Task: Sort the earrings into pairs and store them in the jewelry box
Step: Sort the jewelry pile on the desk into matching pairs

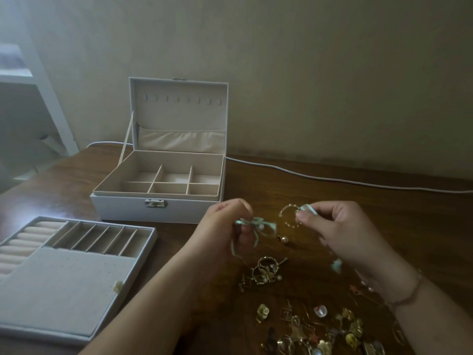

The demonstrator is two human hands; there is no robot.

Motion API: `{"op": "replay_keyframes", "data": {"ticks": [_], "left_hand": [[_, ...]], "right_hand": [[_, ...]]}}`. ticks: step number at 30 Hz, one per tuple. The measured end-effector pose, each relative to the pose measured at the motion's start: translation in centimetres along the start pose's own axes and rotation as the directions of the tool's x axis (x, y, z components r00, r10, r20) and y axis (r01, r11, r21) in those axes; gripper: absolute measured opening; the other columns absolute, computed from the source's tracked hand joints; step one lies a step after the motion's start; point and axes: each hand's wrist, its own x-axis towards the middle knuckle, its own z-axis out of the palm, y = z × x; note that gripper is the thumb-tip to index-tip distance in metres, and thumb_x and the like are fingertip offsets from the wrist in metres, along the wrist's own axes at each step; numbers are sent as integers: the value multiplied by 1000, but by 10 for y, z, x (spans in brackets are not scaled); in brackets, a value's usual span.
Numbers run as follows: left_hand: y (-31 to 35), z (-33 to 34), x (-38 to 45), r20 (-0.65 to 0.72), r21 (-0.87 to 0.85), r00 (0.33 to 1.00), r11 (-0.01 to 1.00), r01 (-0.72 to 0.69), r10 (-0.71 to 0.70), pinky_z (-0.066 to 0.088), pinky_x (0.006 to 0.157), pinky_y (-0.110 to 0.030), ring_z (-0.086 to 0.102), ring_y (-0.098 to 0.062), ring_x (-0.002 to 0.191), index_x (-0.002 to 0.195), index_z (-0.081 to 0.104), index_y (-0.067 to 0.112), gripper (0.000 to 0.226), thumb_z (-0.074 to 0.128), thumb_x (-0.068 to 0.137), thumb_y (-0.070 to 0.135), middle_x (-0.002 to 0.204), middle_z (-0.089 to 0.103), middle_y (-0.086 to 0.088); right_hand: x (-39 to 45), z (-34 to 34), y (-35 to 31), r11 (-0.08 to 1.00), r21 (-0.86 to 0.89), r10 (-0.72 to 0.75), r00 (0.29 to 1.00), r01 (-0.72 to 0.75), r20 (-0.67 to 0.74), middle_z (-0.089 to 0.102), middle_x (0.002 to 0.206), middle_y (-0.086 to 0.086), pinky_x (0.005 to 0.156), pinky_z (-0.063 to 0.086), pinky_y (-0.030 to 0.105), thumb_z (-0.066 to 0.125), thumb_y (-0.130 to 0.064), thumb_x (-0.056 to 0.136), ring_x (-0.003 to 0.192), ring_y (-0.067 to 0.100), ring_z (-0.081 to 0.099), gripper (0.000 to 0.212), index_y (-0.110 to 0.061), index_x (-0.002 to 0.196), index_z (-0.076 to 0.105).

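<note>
Now, left hand (pixel 231 221) pinches a mint bow earring (pixel 256 225), right hand (pixel 332 226) pinches its twin tangled with a gold hoop (pixel 290 216); tray (pixel 76 303) at eight o'clock, nearer the left.

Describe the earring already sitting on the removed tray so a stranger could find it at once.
Start at the flat grey tray lying left of the open white jewelry box. On its plain perforated panel, at the right edge, sits a small cream flower-shaped earring. It is the only piece on the tray; the other earrings lie on the wooden table.
</note>
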Motion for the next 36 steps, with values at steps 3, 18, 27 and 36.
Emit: {"op": "replay_keyframes", "data": {"ticks": [3, 18, 27, 36], "left_hand": [[4, -3, 1, -83, 27, 990, 994, -110, 112, 29, 51, -25, 40, -14, 49, 60, 57, 18, 16, 54, 74, 13, 54, 43, 0], [3, 9, -13, 192, 534, 847, 671, -514, 495, 61, 66, -36, 72, -19, 79, 105, 72, 18, 25, 74, 83, 7, 91, 75, 3], [-9, 7, -5, 104, 560, 794, 624, -544, 599, 58, 66, -32, 69, -19, 79, 88, 76, 23, 10, 79, 79, 21, 87, 72, 1], [-10, 18, -3, 105, 86, 994, 995, -52, 43, 50, 97, -47, 69, -20, 99, 110, 71, 27, 61, 30, 89, 67, 102, 74, -2]], "right_hand": [[0, -5, -2, 934, -337, 196, 956, -114, 219, 72, 85, -4, 77, 54, 34, 65, -32, 87, 86, 16, 67, 10, -27, 88, 74], [-5, 10, 0, 954, 229, -224, 967, 193, 121, 73, 103, -1, 81, 56, 30, 58, -28, 83, 97, 13, 68, 31, -22, 111, 70], [-6, 15, -2, 961, 233, -174, 981, 151, 80, 74, 77, 9, 59, 54, 25, 72, -14, 72, 65, 18, 70, 19, -10, 91, 73], [1, 16, -35, 845, 528, -160, 983, 88, 93, 70, 78, 12, 60, 56, 27, 64, -15, 77, 64, 18, 65, 21, -1, 93, 67]]}}
